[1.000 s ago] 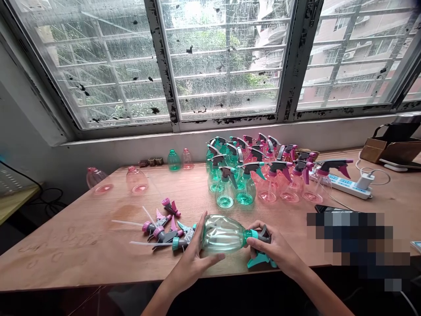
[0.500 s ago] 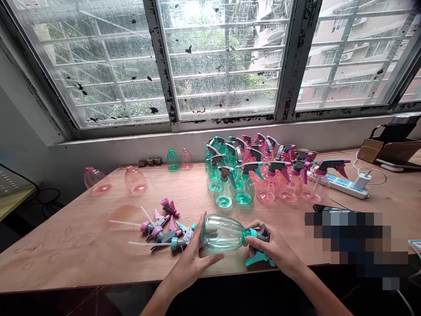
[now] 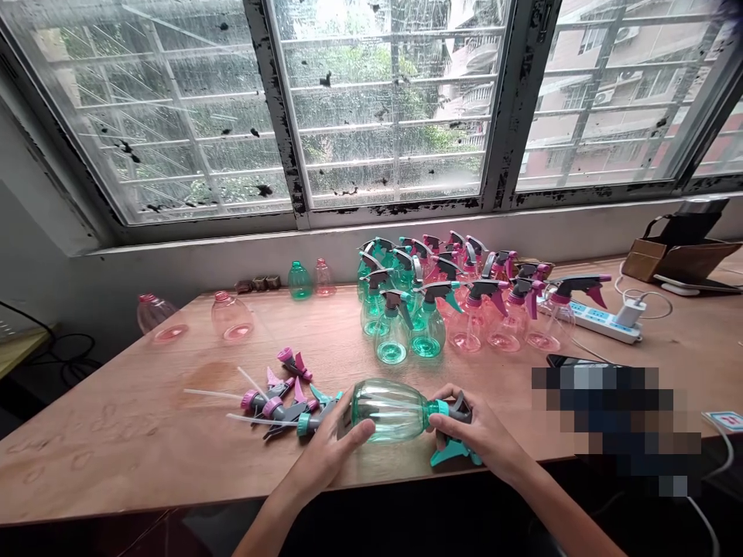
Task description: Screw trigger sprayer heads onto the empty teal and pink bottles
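Green bottle [image 3: 390,410] lies sideways, left hand [image 3: 323,456] cupping it, right hand [image 3: 481,441] gripping sprayer [image 3: 456,429].

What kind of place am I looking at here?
Probably a small assembly workbench by a window: a wooden table holds finished spray bottles, loose trigger heads and empty bottles.

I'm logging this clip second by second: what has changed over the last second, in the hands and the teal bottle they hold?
Little changed. The left hand shifted its grip on the teal bottle, its fingers now lying lower across the base end. The right hand kept hold of the spray head at the neck. The bottle stayed on its side at the table edge. The loose spray heads and standing bottles did not move; only the camera tilted slightly.
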Tool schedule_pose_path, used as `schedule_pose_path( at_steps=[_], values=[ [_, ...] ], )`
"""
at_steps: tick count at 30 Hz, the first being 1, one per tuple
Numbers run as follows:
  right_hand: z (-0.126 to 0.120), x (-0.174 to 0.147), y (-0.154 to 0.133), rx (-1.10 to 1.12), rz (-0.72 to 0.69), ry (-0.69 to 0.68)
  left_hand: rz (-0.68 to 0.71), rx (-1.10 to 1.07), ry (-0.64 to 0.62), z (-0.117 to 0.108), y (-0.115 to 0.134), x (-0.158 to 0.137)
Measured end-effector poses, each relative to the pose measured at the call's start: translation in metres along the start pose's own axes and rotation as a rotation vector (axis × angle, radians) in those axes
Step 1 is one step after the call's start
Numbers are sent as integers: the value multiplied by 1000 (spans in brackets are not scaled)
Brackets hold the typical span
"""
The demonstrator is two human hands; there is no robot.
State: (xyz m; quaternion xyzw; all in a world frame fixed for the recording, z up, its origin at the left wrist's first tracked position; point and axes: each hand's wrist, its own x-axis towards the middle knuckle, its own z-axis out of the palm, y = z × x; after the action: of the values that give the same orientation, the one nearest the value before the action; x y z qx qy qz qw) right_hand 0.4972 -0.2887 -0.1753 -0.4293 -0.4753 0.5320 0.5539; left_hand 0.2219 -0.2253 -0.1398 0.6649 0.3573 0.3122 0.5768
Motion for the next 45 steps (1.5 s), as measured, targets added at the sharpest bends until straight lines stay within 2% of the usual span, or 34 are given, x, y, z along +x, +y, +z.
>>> schedule_pose_path(
  at_steps=[4, 10, 23, 33, 39, 45],
  values=[
    [1, 0, -2, 4, 7, 2, -36, -13, -22, -5, 5, -6],
    [1, -1, 1, -4, 4, 10, -21, -160, -122, -9, -8, -8],
    [0, -1, -2, -31, 14, -16, 9, -153, -147, -4, -7, -9],
    [0, -2, 0, -40, 23, -13, -26, -137, -120, -5, -4, -9],
    [0, -1, -1, -34, 25, -13, 32, -110, -156, -6, -11, -12],
    [0, -1, 0, -24, 23, -32, 6, -101, -73, 1, -12, -10]
  ],
)
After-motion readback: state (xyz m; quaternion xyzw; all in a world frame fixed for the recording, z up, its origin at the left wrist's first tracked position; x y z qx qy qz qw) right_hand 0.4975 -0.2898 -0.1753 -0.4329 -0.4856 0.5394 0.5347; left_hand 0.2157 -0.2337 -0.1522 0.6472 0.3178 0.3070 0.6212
